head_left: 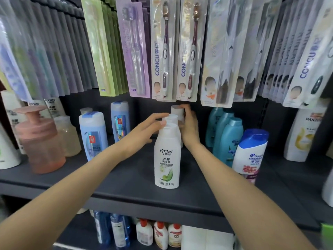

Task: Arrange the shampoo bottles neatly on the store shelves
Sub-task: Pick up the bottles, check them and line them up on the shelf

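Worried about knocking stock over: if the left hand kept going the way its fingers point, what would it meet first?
The left hand already touches the second white bottle's cap; going on, it would probably push that.

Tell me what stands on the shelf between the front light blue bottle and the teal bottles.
The head view shows a front-to-back row of white Raclen bottles there, with the left hand and right hand on the ones behind the front bottle.
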The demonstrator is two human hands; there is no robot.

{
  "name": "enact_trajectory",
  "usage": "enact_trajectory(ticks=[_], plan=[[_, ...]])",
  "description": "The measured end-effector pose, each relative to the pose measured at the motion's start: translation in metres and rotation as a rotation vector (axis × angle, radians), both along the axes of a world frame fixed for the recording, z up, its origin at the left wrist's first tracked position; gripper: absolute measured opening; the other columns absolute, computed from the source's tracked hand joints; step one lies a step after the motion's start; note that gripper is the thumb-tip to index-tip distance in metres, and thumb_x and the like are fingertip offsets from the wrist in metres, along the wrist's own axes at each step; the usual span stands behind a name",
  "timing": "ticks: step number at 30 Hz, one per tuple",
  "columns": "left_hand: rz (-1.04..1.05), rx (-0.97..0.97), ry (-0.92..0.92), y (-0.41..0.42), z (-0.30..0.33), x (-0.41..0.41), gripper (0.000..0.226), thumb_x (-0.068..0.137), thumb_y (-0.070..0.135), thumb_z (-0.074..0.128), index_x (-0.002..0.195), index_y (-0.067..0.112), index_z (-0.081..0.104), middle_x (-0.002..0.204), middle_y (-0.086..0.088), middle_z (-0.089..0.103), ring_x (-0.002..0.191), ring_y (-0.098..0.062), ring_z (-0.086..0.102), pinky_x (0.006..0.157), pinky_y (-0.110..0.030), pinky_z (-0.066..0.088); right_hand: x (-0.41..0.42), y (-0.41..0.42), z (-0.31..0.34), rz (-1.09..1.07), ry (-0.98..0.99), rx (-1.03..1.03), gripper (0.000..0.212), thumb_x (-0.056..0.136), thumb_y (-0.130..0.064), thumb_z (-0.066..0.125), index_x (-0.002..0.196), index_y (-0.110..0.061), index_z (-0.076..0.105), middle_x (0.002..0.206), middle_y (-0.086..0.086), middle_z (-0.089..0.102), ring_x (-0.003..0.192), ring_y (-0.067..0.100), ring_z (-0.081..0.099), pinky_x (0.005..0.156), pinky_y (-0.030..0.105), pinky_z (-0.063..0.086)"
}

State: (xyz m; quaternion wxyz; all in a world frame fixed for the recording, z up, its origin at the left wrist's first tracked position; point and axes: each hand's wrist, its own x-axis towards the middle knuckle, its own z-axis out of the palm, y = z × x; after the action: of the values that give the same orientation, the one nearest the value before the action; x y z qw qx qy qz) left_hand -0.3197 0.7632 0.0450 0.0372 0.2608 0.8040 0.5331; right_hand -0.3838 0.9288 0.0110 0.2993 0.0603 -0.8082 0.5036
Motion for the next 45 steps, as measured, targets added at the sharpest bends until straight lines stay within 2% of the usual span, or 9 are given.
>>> enact_trajectory(ticks=[3,9,20,26,31,35,38,42,45], plan=[[-0.001,0.004,0.002,0.000,0.000,0.001,0.035,0.098,0.041,0.036,0.132,0.041,0.041,0.129,0.019,0.052,0.121,-0.004,0.049,0.110,-0.045,0.033,0.008,0.004,-0.002,-0.016,0.031,0.051,0.039,0.088,-0.004,0.046,0.114,-0.033,0.050,0.107,0.005,0.044,0.087,0.004,0.046,0.071,0.008,0.034],[0.001,0.054,0.016,0.002,-0.002,0.001,0.036,0.098,0.041,0.037,0.134,0.043,0.040,0.131,0.017,0.052,0.121,-0.005,0.049,0.109,-0.043,0.034,0.023,0.014,-0.001,-0.146,0.048,0.138,0.041,0.088,0.000,0.050,0.119,-0.027,0.054,0.104,0.004,0.041,0.093,0.013,0.046,0.075,0.007,0.030],[0.001,0.207,0.065,-0.002,-0.005,-0.001,0.037,0.096,0.036,0.044,0.133,0.036,0.045,0.131,0.009,0.054,0.122,-0.009,0.048,0.103,-0.033,0.036,0.100,0.018,0.023,-0.238,0.000,0.433,0.044,0.086,-0.009,0.060,0.122,-0.031,0.048,0.100,0.006,0.045,0.097,0.020,0.043,0.078,0.026,0.029],[0.189,0.114,0.521,-0.006,-0.004,0.011,0.037,0.090,0.023,0.059,0.126,0.023,0.052,0.124,0.008,0.051,0.113,-0.006,0.048,0.094,-0.021,0.037,0.148,0.019,0.033,-0.258,-0.044,0.334,0.041,0.081,-0.013,0.067,0.113,-0.034,0.052,0.099,0.007,0.058,0.092,0.022,0.054,0.075,0.030,0.039],[0.021,0.031,0.779,-0.003,-0.001,0.040,0.028,0.090,0.017,0.058,0.117,0.021,0.058,0.110,0.009,0.051,0.101,-0.004,0.048,0.089,-0.018,0.037,0.185,0.009,0.038,-0.268,-0.088,0.145,0.038,0.079,-0.011,0.070,0.107,-0.031,0.054,0.093,0.000,0.062,0.086,0.016,0.059,0.071,0.033,0.051],[-0.136,-0.104,0.688,-0.001,-0.006,0.062,0.037,0.090,0.026,0.060,0.126,0.022,0.053,0.116,0.008,0.052,0.098,0.000,0.047,0.083,-0.010,0.035,0.212,-0.004,0.039,-0.215,-0.066,-0.109,0.036,0.079,-0.005,0.071,0.100,-0.029,0.056,0.100,0.006,0.064,0.089,0.019,0.064,0.067,0.038,0.058],[-0.217,-0.115,0.472,-0.010,-0.010,0.074,0.050,0.086,0.034,0.064,0.131,0.022,0.048,0.118,0.006,0.057,0.099,-0.006,0.054,0.087,-0.022,0.045,0.229,-0.022,0.040,-0.122,-0.070,-0.349,0.037,0.081,-0.002,0.068,0.112,-0.020,0.056,0.086,0.003,0.067,0.074,0.011,0.069,0.055,0.027,0.056],[-0.455,-0.163,0.127,-0.038,-0.017,0.082,0.036,0.083,0.036,0.067,0.116,0.030,0.053,0.111,0.010,0.064,0.097,-0.006,0.063,0.082,-0.027,0.054,0.241,-0.041,0.041,-0.091,0.020,-0.590,0.040,0.082,-0.003,0.068,0.117,-0.018,0.056,0.084,-0.001,0.070,0.082,0.016,0.071,0.061,0.030,0.057],[-0.450,-0.075,0.078,-0.056,-0.019,0.085,0.033,0.082,0.027,0.070,0.112,0.024,0.057,0.106,0.005,0.066,0.089,-0.004,0.065,0.066,-0.018,0.053,0.246,-0.053,0.039,-0.073,0.047,-0.669,0.039,0.083,-0.003,0.066,0.118,-0.017,0.054,0.094,0.003,0.069,0.088,0.019,0.070,0.065,0.034,0.058]])
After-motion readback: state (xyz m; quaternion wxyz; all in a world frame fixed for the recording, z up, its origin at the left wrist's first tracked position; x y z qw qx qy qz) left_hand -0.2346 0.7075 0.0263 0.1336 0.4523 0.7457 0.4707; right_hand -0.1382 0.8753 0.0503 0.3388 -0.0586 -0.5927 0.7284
